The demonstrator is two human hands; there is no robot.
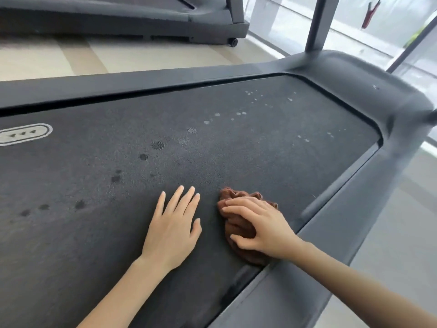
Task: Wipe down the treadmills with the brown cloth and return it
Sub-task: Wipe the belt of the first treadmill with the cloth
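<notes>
Cloth [238,223]: our right hand [264,230] hides much of it, and the palm side of the fingers [236,205] is unseen. Belt [165,150] runs off left and bottom edges; logo [23,133] clipped at left. Second treadmill [142,22] cut off at top. Post [318,22] leaves frame upward. Red object [370,13] behind the glass too blurred to identify.

The person's two arms are bare from the lower edge of the view up to the wrists; no sleeve covers them. The left hand [173,224] wears no glove, ring or watch. The right hand [261,227] is also uncovered, without jewellery. The fingernails are short and plain, with no polish on them.
</notes>
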